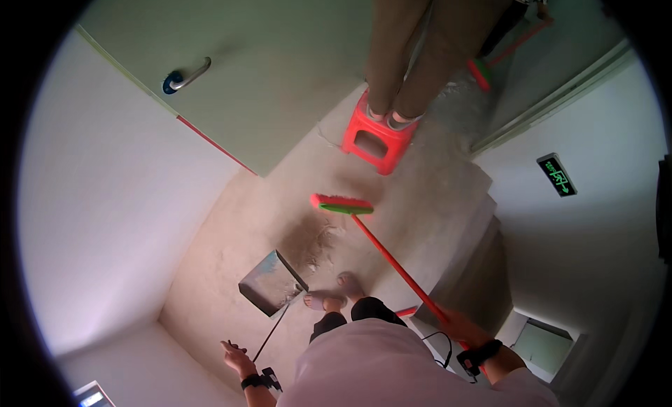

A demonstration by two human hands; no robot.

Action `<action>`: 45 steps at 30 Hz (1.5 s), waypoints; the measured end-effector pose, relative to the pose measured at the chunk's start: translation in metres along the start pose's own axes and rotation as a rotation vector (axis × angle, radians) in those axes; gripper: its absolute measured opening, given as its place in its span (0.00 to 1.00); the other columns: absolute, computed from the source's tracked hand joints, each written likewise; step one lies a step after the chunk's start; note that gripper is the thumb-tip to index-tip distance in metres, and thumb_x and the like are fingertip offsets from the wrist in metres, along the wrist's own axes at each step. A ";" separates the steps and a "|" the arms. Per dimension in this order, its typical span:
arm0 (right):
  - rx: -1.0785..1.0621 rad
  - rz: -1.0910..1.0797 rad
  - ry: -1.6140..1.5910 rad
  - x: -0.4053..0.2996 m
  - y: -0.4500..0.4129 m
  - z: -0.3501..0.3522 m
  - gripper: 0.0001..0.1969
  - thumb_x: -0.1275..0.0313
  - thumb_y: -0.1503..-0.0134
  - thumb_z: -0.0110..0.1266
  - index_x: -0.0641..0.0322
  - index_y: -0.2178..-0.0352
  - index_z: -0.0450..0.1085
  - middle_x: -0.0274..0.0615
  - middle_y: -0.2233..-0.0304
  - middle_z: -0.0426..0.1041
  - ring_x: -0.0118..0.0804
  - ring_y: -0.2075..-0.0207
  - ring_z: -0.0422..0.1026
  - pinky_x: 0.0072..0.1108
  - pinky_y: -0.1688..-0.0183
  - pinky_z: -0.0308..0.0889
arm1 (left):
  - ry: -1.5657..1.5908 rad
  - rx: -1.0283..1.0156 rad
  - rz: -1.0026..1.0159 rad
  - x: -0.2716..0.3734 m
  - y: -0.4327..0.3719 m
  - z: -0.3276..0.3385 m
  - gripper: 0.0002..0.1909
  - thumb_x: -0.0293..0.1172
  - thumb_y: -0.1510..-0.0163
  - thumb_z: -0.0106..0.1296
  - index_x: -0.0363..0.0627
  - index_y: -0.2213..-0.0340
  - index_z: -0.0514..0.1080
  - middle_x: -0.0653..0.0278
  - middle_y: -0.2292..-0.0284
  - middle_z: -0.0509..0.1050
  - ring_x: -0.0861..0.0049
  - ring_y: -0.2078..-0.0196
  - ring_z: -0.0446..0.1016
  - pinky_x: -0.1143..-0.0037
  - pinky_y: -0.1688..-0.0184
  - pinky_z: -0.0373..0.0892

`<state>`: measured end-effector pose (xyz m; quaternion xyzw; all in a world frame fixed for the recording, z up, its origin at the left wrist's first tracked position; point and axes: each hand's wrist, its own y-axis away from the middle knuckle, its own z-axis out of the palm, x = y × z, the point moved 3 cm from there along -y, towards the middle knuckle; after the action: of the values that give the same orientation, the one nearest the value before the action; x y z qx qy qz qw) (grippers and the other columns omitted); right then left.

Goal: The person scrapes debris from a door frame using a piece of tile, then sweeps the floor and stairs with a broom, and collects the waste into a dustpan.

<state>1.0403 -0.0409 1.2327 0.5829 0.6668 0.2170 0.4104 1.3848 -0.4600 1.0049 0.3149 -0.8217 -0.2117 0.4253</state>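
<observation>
My right hand (461, 327) grips the red handle of a push broom (396, 268). The broom's head, green with red bristles, rests on the floor ahead of me. At the lower left, my left hand (239, 358) is curled at the upper end of the thin dark handle of a metal dustpan (262, 289); the fingers partly hide the grip. Some grey debris lies in the pan near its right corner. Between the pan and the broom head, a patch of dust and pale scraps (321, 244) is spread on the floor.
A person (407, 55) stands on a red plastic stool (380, 139) beside a green door (220, 123) with a metal handle. Beyond, another person (506, 26) holds a second broom (517, 45). Steps (467, 249) drop away on my right, below a lit exit sign (556, 175).
</observation>
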 end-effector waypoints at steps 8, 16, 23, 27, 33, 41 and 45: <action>0.180 -0.127 0.510 -0.057 -0.198 -0.038 0.25 0.70 0.52 0.43 0.57 0.51 0.52 0.55 0.76 0.69 0.54 0.73 0.69 0.39 0.70 0.63 | 0.053 0.023 0.030 -0.015 0.029 -0.012 0.26 0.52 0.49 0.38 0.39 0.86 0.60 0.68 0.90 0.57 0.78 0.91 0.58 0.79 0.89 0.52; 0.159 -0.161 0.424 -0.117 -0.303 -0.035 0.17 0.73 0.48 0.31 0.66 0.56 0.55 0.57 0.68 0.68 0.54 0.64 0.67 0.36 0.62 0.63 | 0.066 0.109 -0.042 -0.055 0.064 -0.041 0.26 0.55 0.51 0.39 0.43 0.86 0.58 0.70 0.92 0.55 0.82 0.92 0.56 0.83 0.92 0.47; 0.045 -0.164 0.490 -0.019 -0.216 0.025 0.22 0.74 0.51 0.35 0.63 0.52 0.50 0.58 0.73 0.69 0.54 0.69 0.68 0.38 0.67 0.63 | 0.087 0.053 -0.106 -0.079 0.028 -0.027 0.25 0.53 0.50 0.39 0.41 0.84 0.60 0.69 0.90 0.56 0.80 0.91 0.56 0.81 0.91 0.50; -0.088 0.059 0.397 0.005 -0.110 0.035 0.23 0.72 0.51 0.37 0.58 0.51 0.52 0.59 0.70 0.68 0.54 0.66 0.67 0.35 0.64 0.62 | 0.073 0.011 -0.008 -0.096 -0.010 -0.005 0.25 0.51 0.49 0.39 0.36 0.78 0.64 0.66 0.84 0.60 0.77 0.87 0.58 0.78 0.85 0.56; 0.207 -0.064 0.136 0.052 -0.014 0.023 0.16 0.71 0.51 0.41 0.59 0.59 0.61 0.53 0.75 0.67 0.51 0.74 0.68 0.30 0.69 0.62 | 0.078 0.012 -0.121 -0.113 -0.023 -0.010 0.25 0.50 0.49 0.38 0.35 0.67 0.65 0.65 0.80 0.62 0.78 0.86 0.57 0.79 0.85 0.55; 0.637 0.126 0.078 0.169 -0.070 -0.048 0.16 0.72 0.50 0.38 0.58 0.58 0.59 0.53 0.74 0.68 0.51 0.74 0.68 0.33 0.70 0.64 | 0.010 -0.014 -0.177 -0.074 0.014 -0.027 0.22 0.50 0.49 0.38 0.40 0.72 0.63 0.70 0.87 0.58 0.81 0.89 0.57 0.82 0.90 0.49; 0.686 0.255 -0.124 0.241 -0.104 -0.082 0.15 0.76 0.52 0.35 0.60 0.61 0.60 0.51 0.79 0.67 0.44 0.81 0.68 0.31 0.80 0.61 | -0.024 -0.023 -0.154 -0.034 0.071 -0.041 0.21 0.50 0.48 0.38 0.42 0.70 0.63 0.71 0.87 0.57 0.83 0.88 0.56 0.84 0.90 0.48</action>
<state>0.9164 0.1812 1.1284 0.7770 0.5967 -0.0058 0.2005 1.4097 -0.3884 1.0516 0.3696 -0.7975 -0.2568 0.4016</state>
